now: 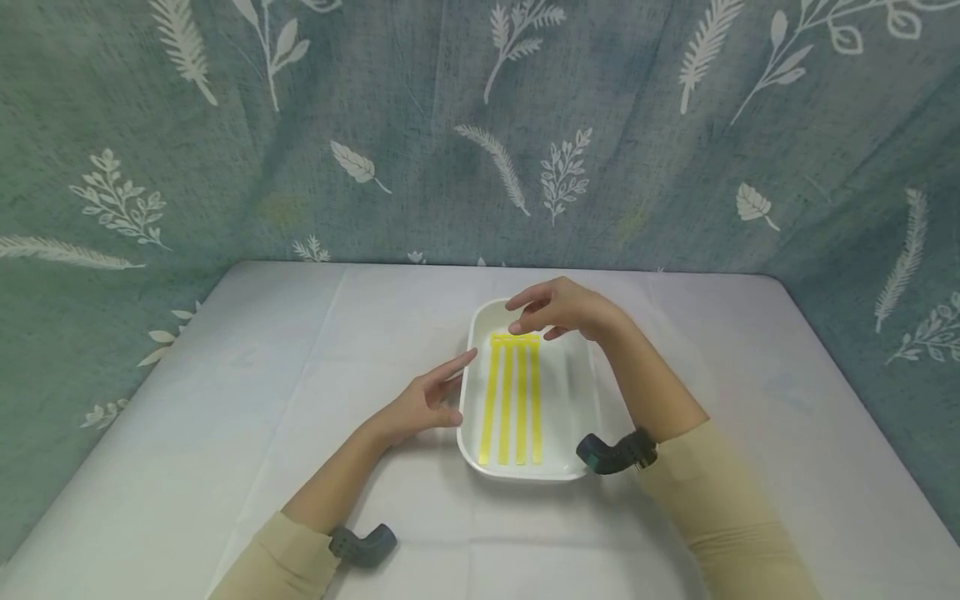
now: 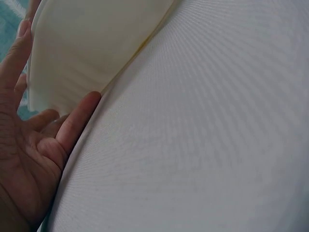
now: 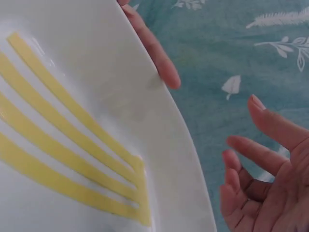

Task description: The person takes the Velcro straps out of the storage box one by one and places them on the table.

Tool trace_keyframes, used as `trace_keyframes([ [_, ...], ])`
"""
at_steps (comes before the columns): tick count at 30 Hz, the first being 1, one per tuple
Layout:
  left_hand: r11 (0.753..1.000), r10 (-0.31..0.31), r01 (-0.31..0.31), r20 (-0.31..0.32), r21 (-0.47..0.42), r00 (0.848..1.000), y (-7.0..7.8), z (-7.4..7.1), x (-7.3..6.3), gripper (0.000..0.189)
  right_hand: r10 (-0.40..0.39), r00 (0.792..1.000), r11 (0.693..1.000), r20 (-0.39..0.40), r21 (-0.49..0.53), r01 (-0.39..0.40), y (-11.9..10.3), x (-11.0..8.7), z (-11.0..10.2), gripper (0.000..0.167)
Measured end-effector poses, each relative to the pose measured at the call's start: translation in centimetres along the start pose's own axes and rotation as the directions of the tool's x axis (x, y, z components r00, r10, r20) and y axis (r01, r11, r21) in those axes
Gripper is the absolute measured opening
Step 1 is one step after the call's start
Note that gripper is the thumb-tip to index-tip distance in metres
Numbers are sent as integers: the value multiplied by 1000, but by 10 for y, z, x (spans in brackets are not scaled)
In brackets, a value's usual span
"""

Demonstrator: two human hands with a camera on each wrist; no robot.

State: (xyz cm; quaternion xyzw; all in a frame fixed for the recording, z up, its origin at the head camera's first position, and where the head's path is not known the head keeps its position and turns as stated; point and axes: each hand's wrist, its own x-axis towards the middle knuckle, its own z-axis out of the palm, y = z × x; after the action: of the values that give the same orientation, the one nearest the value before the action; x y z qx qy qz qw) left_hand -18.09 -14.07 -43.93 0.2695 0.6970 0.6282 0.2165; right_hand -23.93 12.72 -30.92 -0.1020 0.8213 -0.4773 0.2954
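Note:
A white rounded rectangular tray [image 1: 566, 408] lies on the table, with several parallel yellow strips [image 1: 522, 408] along its bottom and a short yellow strip across their far end. My left hand [image 1: 422, 406] is at the tray's left side, its fingers extended and thumb apart. In the left wrist view, the thumb and fingers touch the tray's outer wall [image 2: 96, 48]. Over the tray's far end is my right hand [image 1: 562, 307], fingers loosely bent with nothing between them. The right wrist view shows this hand [image 3: 268, 181] apart from the rim, while a left fingertip [image 3: 166, 72] overlaps the opposite stretch of it.
A white cloth [image 1: 300, 400] covers the table. Behind it hangs a blue-green curtain [image 1: 412, 125] with white leaf prints. Dark wrist cameras sit on the left wrist [image 1: 363, 546] and the right wrist [image 1: 617, 454], the right one overlapping the tray's near right corner in the head view.

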Motion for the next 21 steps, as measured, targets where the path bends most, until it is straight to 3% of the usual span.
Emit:
trace_keyframes([
  [9, 999, 0, 2, 29, -53, 1000, 0, 1, -2, 87, 37, 999, 997, 2, -63, -37, 6, 32, 18, 51],
  [17, 996, 12, -8, 41, -87, 999, 0, 2, -1, 90, -65, 998, 997, -12, -48, 64, 26, 48, 30, 56],
  [21, 995, 7, -3, 40, -99, 999, 0, 1, -1, 92, -104, 993, 993, -56, -68, 100, 38, 54, 35, 59],
])
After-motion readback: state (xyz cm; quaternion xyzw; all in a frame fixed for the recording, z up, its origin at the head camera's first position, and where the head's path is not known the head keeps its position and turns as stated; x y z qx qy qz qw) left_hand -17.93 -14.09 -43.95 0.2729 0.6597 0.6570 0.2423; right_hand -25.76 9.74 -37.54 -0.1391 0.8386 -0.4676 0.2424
